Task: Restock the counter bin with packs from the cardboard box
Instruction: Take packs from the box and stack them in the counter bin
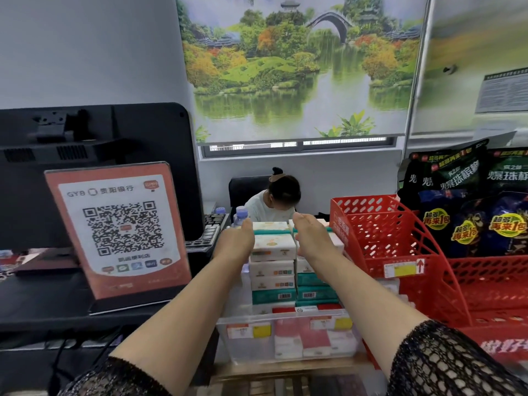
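Both left hand (236, 242) and right hand (312, 239) press (fingers nearly straight) against the stacked packs (273, 247).

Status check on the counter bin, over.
Left hand, right hand flat against top packs, either side. Clear bin stacked high. Red basket close on right; cardboard box not in view.

QR sign (120, 230) left | red baskets (400, 238) right | snack bags (468, 207) behind

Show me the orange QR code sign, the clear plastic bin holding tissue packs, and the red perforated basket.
Orange QR code sign (123, 230): head view, middle of the printed code.
Clear plastic counter bin (245, 350): head view, bare front wall.
Red perforated plastic basket (383, 235): head view, holed wall.
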`<state>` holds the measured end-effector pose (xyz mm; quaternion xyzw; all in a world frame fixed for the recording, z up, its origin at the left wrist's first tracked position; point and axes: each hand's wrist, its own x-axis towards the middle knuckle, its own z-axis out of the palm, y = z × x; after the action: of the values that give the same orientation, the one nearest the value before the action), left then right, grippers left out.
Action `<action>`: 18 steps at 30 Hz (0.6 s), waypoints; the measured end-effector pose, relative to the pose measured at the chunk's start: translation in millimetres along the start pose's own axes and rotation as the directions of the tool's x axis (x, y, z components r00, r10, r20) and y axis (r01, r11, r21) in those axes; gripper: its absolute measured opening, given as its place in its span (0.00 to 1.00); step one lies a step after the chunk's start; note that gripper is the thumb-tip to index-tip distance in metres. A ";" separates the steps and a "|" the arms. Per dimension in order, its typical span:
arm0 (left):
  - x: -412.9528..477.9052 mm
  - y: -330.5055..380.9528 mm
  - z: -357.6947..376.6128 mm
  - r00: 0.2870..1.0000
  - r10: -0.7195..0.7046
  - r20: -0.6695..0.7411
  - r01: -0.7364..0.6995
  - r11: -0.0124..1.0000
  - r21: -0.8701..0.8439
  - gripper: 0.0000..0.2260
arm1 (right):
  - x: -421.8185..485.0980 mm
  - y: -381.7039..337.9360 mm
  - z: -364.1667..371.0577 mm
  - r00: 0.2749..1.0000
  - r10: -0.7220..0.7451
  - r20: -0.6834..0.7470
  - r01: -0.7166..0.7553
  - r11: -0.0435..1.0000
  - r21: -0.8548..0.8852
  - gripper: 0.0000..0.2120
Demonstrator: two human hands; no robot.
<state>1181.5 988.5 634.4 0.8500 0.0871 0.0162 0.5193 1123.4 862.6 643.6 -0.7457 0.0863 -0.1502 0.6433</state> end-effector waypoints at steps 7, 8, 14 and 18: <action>-71.1 -11.8 -48.7 0.958 0.284 0.050 -0.260 0.925 -0.277 0.18 | -49.7 -6.3 23.3 0.999 0.048 -0.005 -0.047 0.993 0.109 0.09; -76.9 -18.4 -53.5 0.955 0.286 0.077 -0.247 0.913 -0.324 0.18 | -58.7 -6.2 27.4 0.999 0.052 -0.010 -0.050 0.989 0.138 0.10; -113.0 -58.7 -70.7 0.956 0.270 0.112 -0.187 0.860 -0.475 0.16 | -118.0 5.9 56.3 0.999 0.034 0.023 -0.038 0.984 0.175 0.15; -134.7 -88.7 -72.5 0.968 0.212 0.134 -0.114 0.849 -0.516 0.12 | -147.6 23.1 70.5 0.997 0.033 0.074 -0.043 0.990 0.134 0.11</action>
<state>1028.7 1069.5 597.7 0.6868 -0.0418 0.0032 0.7256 1009.8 972.3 595.2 -0.7034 0.0670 -0.1168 0.6979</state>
